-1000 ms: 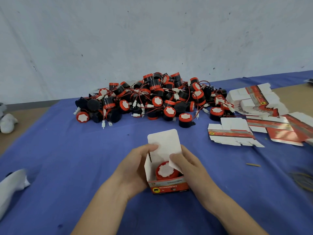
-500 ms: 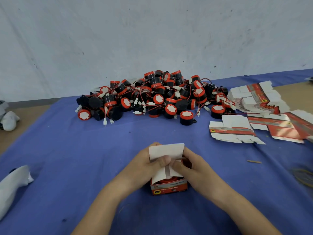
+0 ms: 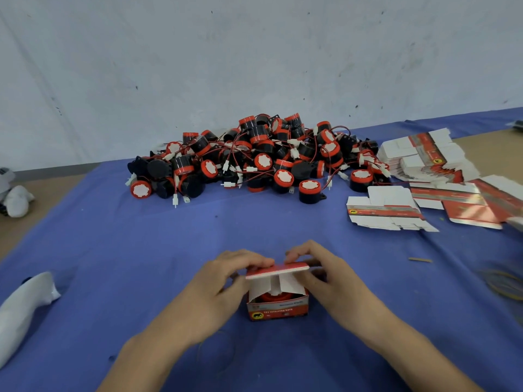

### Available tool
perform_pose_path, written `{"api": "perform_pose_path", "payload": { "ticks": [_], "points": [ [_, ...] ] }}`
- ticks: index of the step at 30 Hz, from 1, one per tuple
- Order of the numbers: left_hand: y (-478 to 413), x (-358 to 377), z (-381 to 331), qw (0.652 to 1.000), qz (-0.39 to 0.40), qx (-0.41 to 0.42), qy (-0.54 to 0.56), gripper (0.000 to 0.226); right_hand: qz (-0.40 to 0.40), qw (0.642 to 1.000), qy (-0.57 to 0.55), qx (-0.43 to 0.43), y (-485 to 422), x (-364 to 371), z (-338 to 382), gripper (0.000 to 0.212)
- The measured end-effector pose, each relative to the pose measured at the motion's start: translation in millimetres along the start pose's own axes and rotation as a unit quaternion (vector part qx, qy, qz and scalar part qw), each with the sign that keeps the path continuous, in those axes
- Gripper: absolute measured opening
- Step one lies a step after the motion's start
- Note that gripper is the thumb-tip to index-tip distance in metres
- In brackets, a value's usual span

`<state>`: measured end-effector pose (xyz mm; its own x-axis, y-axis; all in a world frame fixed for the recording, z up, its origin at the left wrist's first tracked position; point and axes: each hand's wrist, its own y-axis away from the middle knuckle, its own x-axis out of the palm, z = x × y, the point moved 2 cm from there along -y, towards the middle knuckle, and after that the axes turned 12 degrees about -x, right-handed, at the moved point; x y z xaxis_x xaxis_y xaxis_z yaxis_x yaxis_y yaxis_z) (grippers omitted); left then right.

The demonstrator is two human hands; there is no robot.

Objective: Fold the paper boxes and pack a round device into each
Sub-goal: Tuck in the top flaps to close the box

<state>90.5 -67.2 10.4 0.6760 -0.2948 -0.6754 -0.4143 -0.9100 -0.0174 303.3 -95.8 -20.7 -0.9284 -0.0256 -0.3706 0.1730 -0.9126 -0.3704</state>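
A small red and white paper box [image 3: 278, 308] stands on the blue cloth near the front. A round red-topped device [image 3: 273, 297] sits inside it, partly hidden under two white side flaps. My left hand [image 3: 223, 284] grips the box's left side and my right hand [image 3: 325, 281] its right side, and the fingers of both hold the red lid flap [image 3: 276, 270] folded down over the opening. A big pile of round black and red devices [image 3: 254, 157] with red wires lies at the back of the cloth.
Flat unfolded boxes [image 3: 387, 212] lie at the right, with a taller stack [image 3: 424, 158] behind them. A white cloth bundle [image 3: 19, 312] lies at the front left, another white thing [image 3: 15, 198] at the far left. A small stick [image 3: 420, 260] lies right of my hands.
The white lid flap stood upright over the open box. Both hands pushed the side flaps in and folded the lid forward and down over the device.
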Motion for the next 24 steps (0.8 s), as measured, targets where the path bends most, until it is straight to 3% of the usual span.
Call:
{"api": "perform_pose_path", "payload": {
  "ticks": [4,7,9,12,17,24],
  "points": [
    [11.3,-1.3,2.8,0.999,0.029,0.038,-0.026,0.049,0.053,0.998,-0.019,0.025,9.7,-5.9,-3.3,0.040],
    [16.6,0.2,7.7,0.997,0.041,0.038,-0.053,0.035,0.071,0.997,0.009,-0.013,18.2,-12.4,2.2,0.035],
    [20.2,3.7,8.8,0.991,0.017,0.059,-0.122,0.047,0.095,0.993,0.057,-0.037,23.7,-12.1,5.5,0.033],
    [24.8,10.2,10.5,0.980,-0.025,0.090,-0.174,0.055,0.113,0.979,0.153,-0.067,28.2,-10.5,7.6,0.053],
    [24.5,15.0,11.8,0.987,-0.066,0.095,-0.113,0.041,0.107,0.972,0.180,-0.106,25.3,-7.8,15.6,0.035],
    [18.4,15.4,15.1,0.999,-0.043,0.009,0.030,0.028,0.086,0.975,0.187,-0.087,24.7,-4.3,14.7,0.037]
  ]
}}
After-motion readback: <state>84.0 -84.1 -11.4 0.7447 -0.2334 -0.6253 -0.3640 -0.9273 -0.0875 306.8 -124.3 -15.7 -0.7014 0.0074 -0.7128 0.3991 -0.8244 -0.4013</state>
